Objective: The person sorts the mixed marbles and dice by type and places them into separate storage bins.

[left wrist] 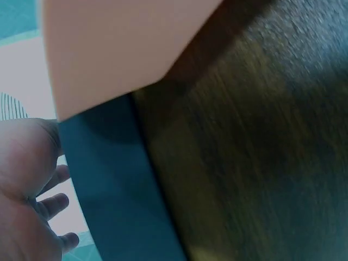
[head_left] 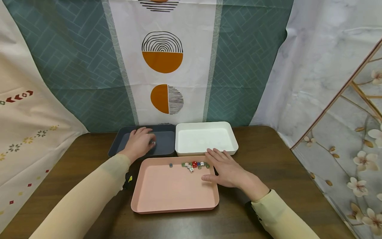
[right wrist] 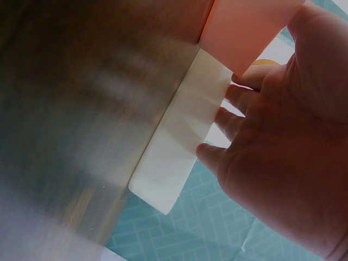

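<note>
Pale sleeves lead to both hands, working over three trays on the dark wooden counter [head_left: 268, 159]. Left hand [head_left: 139, 142] reaches into the dark grey tray [head_left: 167, 147], fingers loosely curled over a small white die [head_left: 153, 143] at the fingertips; whether it pinches the die or merely touches it, I cannot tell. Right hand [head_left: 228, 169] lies flat, fingers straight and spread, holding nothing, resting on the right rim of the pink tray [head_left: 173, 196], probably steadying it. Remaining dice [head_left: 194, 165] sit clustered at the pink tray's far edge, just beside the right fingertips, one blue die [head_left: 171, 165] apart to the left. White tray [head_left: 206, 139] stands behind, touching the grey one.
</note>
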The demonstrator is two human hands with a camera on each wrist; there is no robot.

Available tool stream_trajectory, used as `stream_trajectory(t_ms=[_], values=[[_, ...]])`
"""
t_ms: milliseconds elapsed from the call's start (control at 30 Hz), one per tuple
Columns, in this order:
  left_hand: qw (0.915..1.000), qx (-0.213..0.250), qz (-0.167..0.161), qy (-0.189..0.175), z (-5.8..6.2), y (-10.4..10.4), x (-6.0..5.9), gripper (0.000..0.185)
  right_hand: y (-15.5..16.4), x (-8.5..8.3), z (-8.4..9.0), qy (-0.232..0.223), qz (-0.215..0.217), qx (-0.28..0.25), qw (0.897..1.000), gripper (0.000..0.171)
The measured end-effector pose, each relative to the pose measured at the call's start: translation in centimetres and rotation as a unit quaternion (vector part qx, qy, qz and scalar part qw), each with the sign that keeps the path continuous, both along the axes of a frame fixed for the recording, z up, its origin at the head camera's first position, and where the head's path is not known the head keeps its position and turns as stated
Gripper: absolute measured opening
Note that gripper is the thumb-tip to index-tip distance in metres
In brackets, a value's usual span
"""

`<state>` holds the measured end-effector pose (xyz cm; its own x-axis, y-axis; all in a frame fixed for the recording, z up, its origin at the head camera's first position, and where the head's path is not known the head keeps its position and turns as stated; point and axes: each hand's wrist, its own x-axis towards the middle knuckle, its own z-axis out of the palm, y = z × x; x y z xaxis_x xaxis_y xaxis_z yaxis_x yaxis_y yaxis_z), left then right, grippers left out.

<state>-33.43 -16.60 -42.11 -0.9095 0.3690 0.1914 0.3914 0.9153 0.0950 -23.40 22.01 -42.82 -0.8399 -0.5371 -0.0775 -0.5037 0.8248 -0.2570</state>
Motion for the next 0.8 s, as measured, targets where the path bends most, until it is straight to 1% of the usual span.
stream_trajectory(t_ms=[200, 500, 800], values=[[0.9999, 0.010, 0.003, -0.005, -0.5, -0.2, -0.4, 0.009, 0.2, 0.1, -0.1, -0.002, -0.002, -0.002, 1.000, 0.101], [0.9995, 0.003, 0.016, -0.027, -1.0, -0.6, -1.2, 0.013, 0.1, 0.1, -0.1, 0.000, 0.003, -0.006, 1.000, 0.099], [0.9995, 0.006, 0.017, -0.025, -1.1, -0.6, -1.4, 0.011, 0.0, 0.2, 0.0, 0.001, 0.003, -0.012, 1.000, 0.099]])
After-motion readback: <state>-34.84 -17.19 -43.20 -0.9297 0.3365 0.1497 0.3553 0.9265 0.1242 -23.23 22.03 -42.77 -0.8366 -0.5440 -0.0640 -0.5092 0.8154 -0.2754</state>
